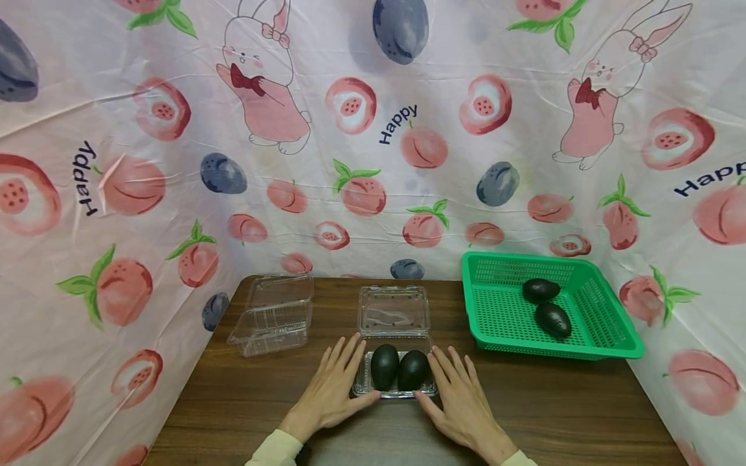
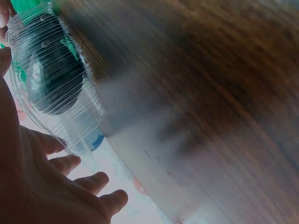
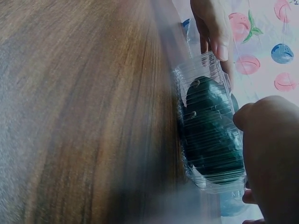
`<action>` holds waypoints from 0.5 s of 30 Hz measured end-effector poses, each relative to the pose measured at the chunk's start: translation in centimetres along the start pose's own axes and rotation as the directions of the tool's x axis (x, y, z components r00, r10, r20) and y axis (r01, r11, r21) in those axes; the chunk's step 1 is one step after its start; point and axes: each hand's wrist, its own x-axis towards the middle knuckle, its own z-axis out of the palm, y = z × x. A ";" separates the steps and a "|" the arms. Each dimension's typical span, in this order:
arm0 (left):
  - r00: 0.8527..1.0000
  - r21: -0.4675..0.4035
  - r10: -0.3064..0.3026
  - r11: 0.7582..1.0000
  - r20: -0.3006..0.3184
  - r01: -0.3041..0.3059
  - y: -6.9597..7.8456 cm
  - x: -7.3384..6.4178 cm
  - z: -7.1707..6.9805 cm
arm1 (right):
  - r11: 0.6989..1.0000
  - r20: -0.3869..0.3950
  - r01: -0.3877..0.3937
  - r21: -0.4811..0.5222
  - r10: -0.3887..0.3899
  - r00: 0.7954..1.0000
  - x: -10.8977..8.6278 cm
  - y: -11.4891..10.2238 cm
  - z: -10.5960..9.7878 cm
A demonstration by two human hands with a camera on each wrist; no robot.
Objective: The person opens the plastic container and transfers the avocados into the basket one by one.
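Two dark avocados (image 1: 384,367) lie side by side in a clear plastic clamshell box (image 1: 394,393), whose lid (image 1: 393,309) is folded back, away from me. My left hand (image 1: 332,391) lies along the box's left side, fingers straight and spread, thumb at the near rim. On the right side my right hand (image 1: 464,402) mirrors it, with straight fingers by the rim and its thumb at the near edge. In the left wrist view, an avocado (image 2: 56,79) shows through the ribbed wall. Both avocados (image 3: 210,135) show through the plastic in the right wrist view.
A green basket (image 1: 553,351) with two more dark avocados (image 1: 552,320) stands at the back right of the wooden table (image 1: 233,414). Another clear clamshell box (image 1: 274,327), its lid raised, sits at the back left. A fruit-printed cloth (image 1: 373,162) hangs behind and along the sides.
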 end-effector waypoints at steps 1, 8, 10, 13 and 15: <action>1.000 -0.002 0.000 1.000 -0.001 0.000 0.0 0.0 0.0 | 1.000 -0.003 0.002 0.000 -0.002 1.000 0.0 0.0 0.0; 1.000 0.000 0.001 1.000 -0.003 -0.001 0.0 0.0 0.1 | 1.000 0.006 0.012 0.004 -0.012 1.000 0.3 0.4 -0.4; 1.000 -0.001 0.002 1.000 -0.004 -0.002 0.0 0.0 0.1 | 1.000 0.015 0.012 0.019 -0.012 1.000 0.4 0.5 -0.5; 1.000 -0.001 0.000 1.000 -0.005 0.000 0.0 0.0 0.0 | 0.999 0.037 0.010 0.041 -0.012 0.999 0.6 0.6 -0.8; 1.000 -0.001 -0.001 1.000 -0.005 0.001 0.0 0.0 0.1 | 0.999 0.058 0.013 0.049 -0.016 0.998 0.7 0.6 -0.9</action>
